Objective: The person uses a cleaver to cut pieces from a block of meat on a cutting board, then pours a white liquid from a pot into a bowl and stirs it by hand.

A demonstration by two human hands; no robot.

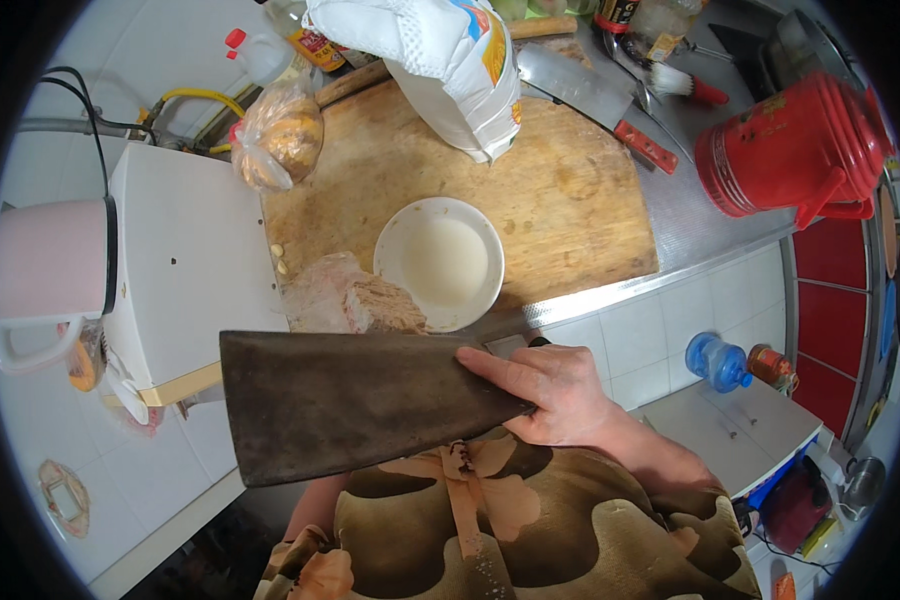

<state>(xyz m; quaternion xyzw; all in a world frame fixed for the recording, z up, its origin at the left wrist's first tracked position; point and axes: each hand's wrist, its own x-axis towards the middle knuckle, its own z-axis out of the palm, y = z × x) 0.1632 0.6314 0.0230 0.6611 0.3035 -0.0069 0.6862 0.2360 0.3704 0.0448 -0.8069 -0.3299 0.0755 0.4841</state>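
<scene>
My right hand (555, 386) is closed on a dark, broad-bladed cleaver (360, 405), its blade held flat in front of my body. My left hand is not visible; the blade covers the place where my left forearm leads. Beyond the blade, a white bowl (487, 225) of cloudy whitish liquid (446, 262) stands on a worn wooden cutting board (570, 202). Against the bowl's near left side lies a brown, crumbly block (382, 304) in clear plastic wrap. Small pale pieces (279, 259) lie at the board's left edge.
A white bag (457, 82) stands on the board's far side. A second cleaver (577, 86) with a red handle lies at the right, near a red thermos jug (787, 150). A tied plastic bag (281, 139), a white cabinet (195, 262) and a pink kettle (49, 259) are at left.
</scene>
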